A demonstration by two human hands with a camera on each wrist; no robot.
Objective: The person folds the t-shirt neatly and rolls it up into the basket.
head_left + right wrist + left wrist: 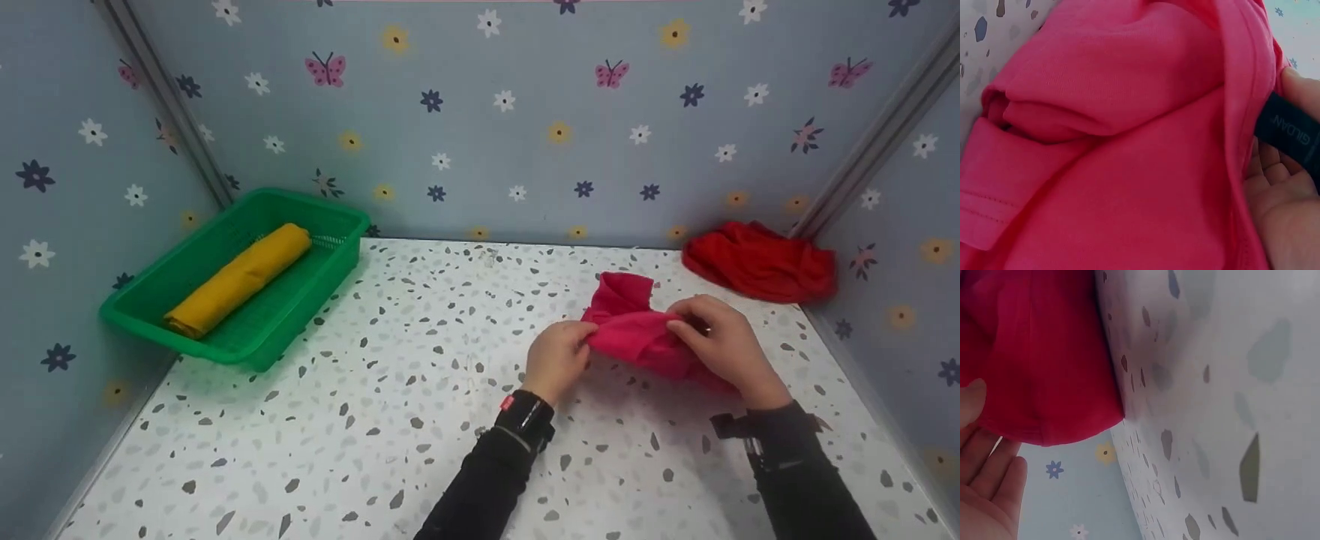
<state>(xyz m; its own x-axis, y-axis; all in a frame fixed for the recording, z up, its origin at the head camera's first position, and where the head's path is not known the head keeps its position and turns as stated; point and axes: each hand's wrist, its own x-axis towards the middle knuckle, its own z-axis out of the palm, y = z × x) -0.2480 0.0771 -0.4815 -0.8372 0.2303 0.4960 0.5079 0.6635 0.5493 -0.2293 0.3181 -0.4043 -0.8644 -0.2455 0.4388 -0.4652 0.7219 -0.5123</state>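
A pink T-shirt (637,343) is gathered up over the speckled tabletop, right of centre in the head view. My left hand (555,360) pinches its left edge between thumb and fingers. At the other end, my right hand (724,346) grips the upper edge. In the right wrist view a dark neck label (1292,128) reading GILDAN lies by the right hand (1289,208), and a stitched sleeve hem (985,211) shows at lower left. The left wrist view has the T-shirt (1061,365) hanging with its lower edge close over the tabletop, thumb on the near side.
A green basket (311,304) stands at the left with a rolled yellow cloth (240,281) inside. Crumpled red cloth (757,262) lies in the back right corner. Patterned walls (525,150) enclose the white speckled tabletop (420,390) at the back and both sides.
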